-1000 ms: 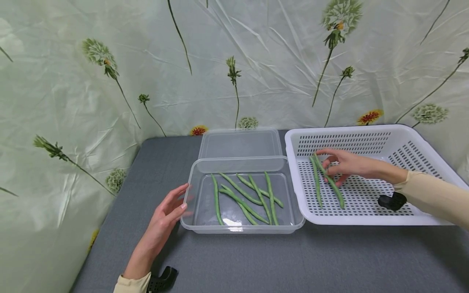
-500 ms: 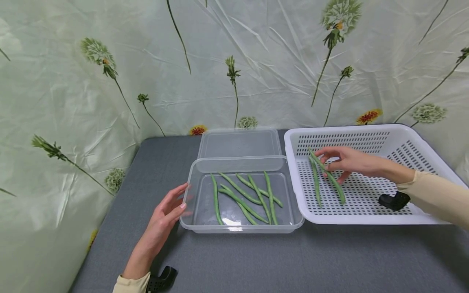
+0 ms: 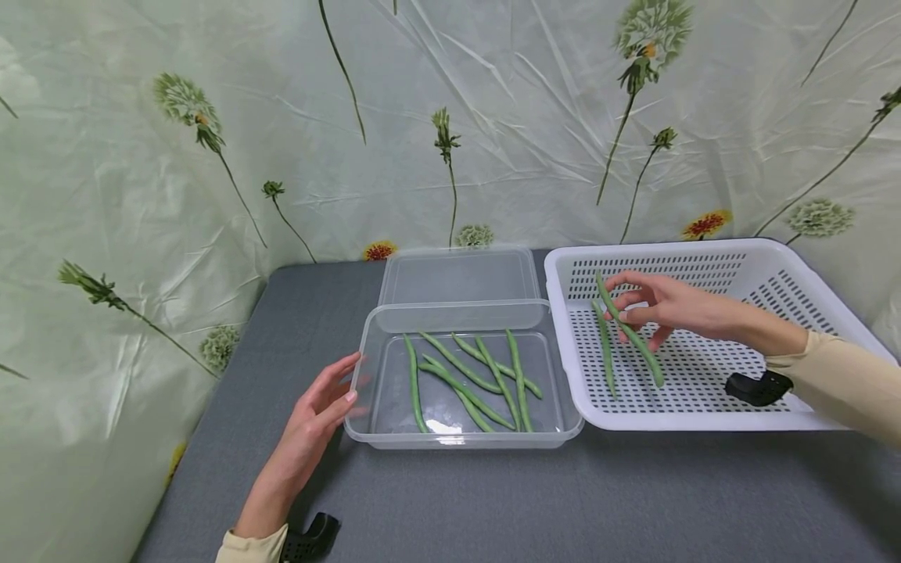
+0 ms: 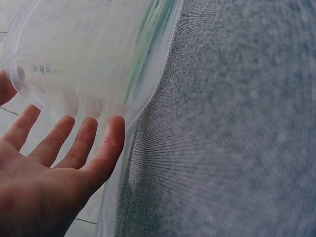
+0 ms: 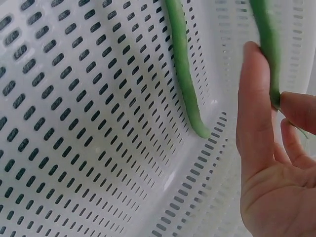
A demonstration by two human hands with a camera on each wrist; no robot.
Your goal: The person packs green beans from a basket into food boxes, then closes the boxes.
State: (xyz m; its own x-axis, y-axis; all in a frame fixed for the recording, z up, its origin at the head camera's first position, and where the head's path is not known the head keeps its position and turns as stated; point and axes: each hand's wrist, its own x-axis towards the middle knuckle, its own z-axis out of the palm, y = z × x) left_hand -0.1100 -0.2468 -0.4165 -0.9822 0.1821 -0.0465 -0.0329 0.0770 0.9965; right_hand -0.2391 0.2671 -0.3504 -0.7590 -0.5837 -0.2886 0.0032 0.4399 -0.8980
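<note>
In the head view my right hand (image 3: 679, 309) is over the white perforated basket (image 3: 704, 421), pinching a green bean (image 3: 646, 356) between thumb and fingers. A second green bean (image 3: 605, 349) lies on the basket floor just left of it; the right wrist view also shows this lying bean (image 5: 183, 66). My left hand (image 3: 306, 426) rests against the left side of a clear plastic container (image 3: 493, 441), fingers spread and nearly straight along its wall. Several green beans (image 3: 415, 387) lie inside that container. In the left wrist view the thumb is at the container's rim (image 4: 11, 54).
A clear flat lid (image 3: 461, 275) lies behind the container. Container and basket stand side by side on a grey cloth-covered table (image 3: 493, 508). A pale flowered curtain (image 3: 521, 156) hangs along the back and left.
The right hand has lifted its green bean slightly up off the basket floor and away from the other bean. The left hand stays at the container.
</note>
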